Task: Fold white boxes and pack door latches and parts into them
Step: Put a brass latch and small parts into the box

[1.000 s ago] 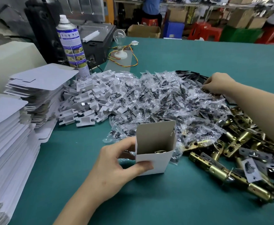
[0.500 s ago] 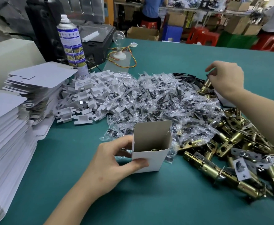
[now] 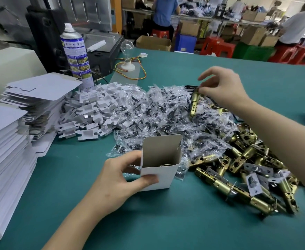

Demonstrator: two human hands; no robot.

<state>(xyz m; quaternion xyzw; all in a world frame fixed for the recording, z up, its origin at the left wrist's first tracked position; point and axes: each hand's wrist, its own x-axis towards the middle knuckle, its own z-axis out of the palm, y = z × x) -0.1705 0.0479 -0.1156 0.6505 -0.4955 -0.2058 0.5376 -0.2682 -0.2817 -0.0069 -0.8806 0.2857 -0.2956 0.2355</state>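
So the left hand (image 3: 115,179) was steadying a folded white box (image 3: 159,170) upright on the green surface (image 3: 166,222), thumb across the front and fingers round the back, grip clamped on it. Top flap was standing open, and there was a bit of brass already peeking out inside, couldn't tell exactly what.

The right hand (image 3: 222,87) was up over the far side of the pile, fingertips pinched shut on the end of a brass door latch (image 3: 194,103) that hung down from them, tilted, clear above the heap of little clear screw bags (image 3: 159,112). More latches (image 3: 242,170) lay piled to the right of the box, and a heap of white plastic inserts (image 3: 92,112) to the left, next to stacks of flat box blanks (image 3: 5,141).

Looked like the packing step to me, box folded and parts going in. Next move probably needs that latch swung over to the opening and dropped in end first, since the mouth looked narrow.
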